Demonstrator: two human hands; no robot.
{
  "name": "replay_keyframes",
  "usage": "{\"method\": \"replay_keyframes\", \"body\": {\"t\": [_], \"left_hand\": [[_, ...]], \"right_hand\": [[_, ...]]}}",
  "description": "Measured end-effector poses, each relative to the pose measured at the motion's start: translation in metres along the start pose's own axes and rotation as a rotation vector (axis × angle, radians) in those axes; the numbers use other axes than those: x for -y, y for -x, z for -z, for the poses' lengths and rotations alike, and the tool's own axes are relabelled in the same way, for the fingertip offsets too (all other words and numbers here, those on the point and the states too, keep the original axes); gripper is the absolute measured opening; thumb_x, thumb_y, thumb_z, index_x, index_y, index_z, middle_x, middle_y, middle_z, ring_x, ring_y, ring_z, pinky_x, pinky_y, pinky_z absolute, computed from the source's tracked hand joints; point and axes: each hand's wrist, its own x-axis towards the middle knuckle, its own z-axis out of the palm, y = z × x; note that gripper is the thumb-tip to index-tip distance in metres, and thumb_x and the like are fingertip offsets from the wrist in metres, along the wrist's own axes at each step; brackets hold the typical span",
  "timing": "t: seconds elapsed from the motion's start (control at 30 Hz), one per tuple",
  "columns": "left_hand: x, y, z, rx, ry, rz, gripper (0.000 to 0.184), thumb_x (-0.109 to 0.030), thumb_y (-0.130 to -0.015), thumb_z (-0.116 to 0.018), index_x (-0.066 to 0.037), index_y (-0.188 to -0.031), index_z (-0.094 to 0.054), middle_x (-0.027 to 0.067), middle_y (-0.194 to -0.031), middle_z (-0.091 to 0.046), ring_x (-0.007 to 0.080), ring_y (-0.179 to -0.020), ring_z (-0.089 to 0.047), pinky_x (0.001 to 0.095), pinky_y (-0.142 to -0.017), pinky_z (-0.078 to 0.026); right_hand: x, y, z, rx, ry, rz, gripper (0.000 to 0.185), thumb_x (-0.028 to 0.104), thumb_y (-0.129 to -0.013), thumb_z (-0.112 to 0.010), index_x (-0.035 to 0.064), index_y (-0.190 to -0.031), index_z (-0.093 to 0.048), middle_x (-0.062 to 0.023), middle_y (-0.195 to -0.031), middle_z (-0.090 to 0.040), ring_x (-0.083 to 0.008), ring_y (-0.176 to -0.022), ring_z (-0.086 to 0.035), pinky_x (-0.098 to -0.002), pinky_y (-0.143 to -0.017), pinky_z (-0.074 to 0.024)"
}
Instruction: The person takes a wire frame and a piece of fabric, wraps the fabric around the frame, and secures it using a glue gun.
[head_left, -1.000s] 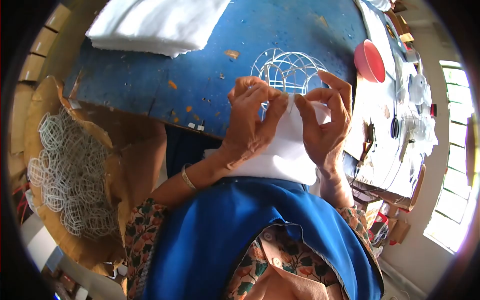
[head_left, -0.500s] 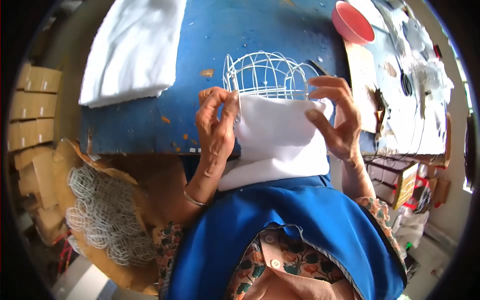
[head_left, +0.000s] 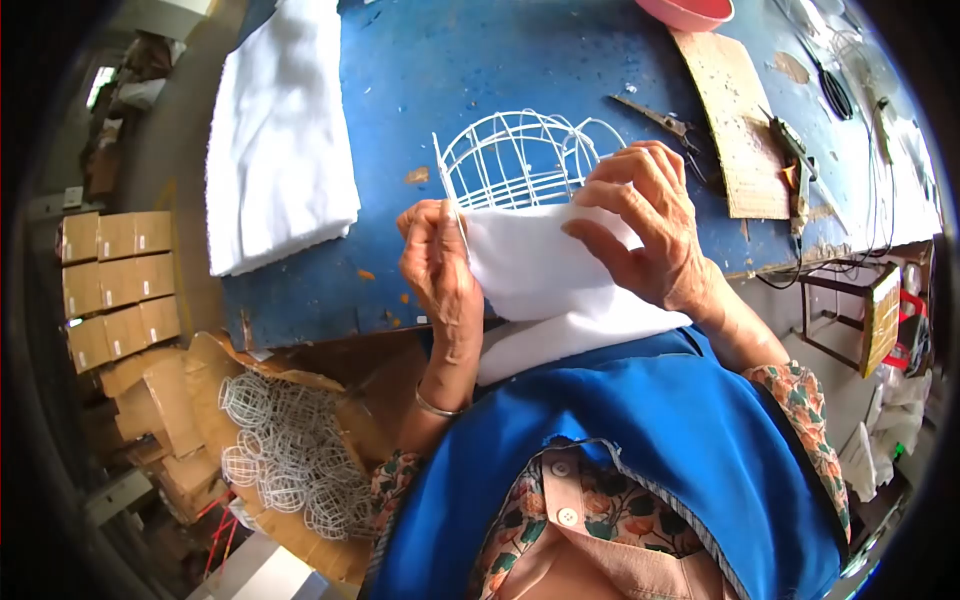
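Observation:
A white wire cage [head_left: 510, 160] with a rounded top lies at the table's front edge. White fleecy cloth [head_left: 530, 260] covers its near part and runs down over my lap. My left hand [head_left: 438, 255] is closed in a pinch on the cage's left rim, at the cloth's edge. My right hand [head_left: 645, 225] rests over the cloth's upper right, by the cage's right side. Its thumb and bent fingers stand apart, with cloth showing between them.
Folded white cloth [head_left: 280, 150] lies on the blue table [head_left: 400, 80] at the left. Pliers [head_left: 655, 115], a wooden board [head_left: 735, 130], a corded tool [head_left: 797, 175] and a pink bowl [head_left: 690, 8] are at the right. Many wire cages [head_left: 300, 450] fill a carton at lower left.
The view has shifted, bringing the pliers fully into sight. My right hand has moved left over the cloth, its fingers more bent. My left hand keeps its pinch on the rim.

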Motion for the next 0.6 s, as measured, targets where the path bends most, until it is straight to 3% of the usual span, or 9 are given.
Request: {"method": "replay_keyframes", "body": {"t": [0.07, 0.17, 0.47, 0.6], "left_hand": [[-0.003, -0.001, -0.003, -0.061, 0.006, -0.014, 0.02, -0.019, -0.098, -0.05, -0.003, -0.088, -0.057, -0.0013, -0.083, -0.053, 0.0044, -0.076, -0.045, 0.0198, -0.071, -0.039], [-0.016, -0.005, -0.004, 0.002, -0.015, 0.011, 0.025, -0.014, -0.096, -0.05, 0.0, -0.076, -0.051, 0.0047, -0.085, -0.051, 0.0146, -0.088, -0.041, 0.0277, -0.079, -0.035], [-0.022, -0.012, -0.003, -0.061, -0.01, -0.106, 0.019, -0.008, -0.091, -0.051, 0.001, -0.074, -0.049, 0.005, -0.084, -0.05, 0.0146, -0.084, -0.039, 0.027, -0.074, -0.035], [-0.019, -0.009, 0.004, -0.038, -0.083, -0.143, 0.019, -0.012, -0.095, -0.046, 0.004, -0.088, -0.054, 0.0021, -0.09, -0.05, 0.0078, -0.083, -0.047, 0.0215, -0.076, -0.04]], "right_hand": [[-0.002, -0.003, -0.001, -0.031, 0.048, 0.072, 0.026, 0.01, -0.074, -0.072, 0.0084, -0.096, -0.059, -0.0075, -0.092, -0.054, -0.0241, -0.086, -0.053, -0.041, -0.084, -0.0372], [-0.001, -0.005, -0.004, -0.065, 0.063, 0.092, 0.023, 0.004, -0.075, -0.068, 0.0065, -0.095, -0.057, -0.0073, -0.088, -0.053, -0.0242, -0.081, -0.053, -0.0398, -0.081, -0.0372], [0.007, -0.011, 0.002, 0.022, 0.0, -0.056, 0.013, -0.001, -0.083, -0.057, 0.0055, -0.094, -0.053, -0.0078, -0.077, -0.051, -0.0237, -0.071, -0.053, -0.035, -0.069, -0.0361], [0.01, -0.008, 0.0, -0.004, -0.05, -0.065, 0.011, 0.0, -0.084, -0.057, 0.0055, -0.092, -0.053, -0.0073, -0.075, -0.053, -0.0236, -0.068, -0.054, -0.0345, -0.067, -0.0366]]}}
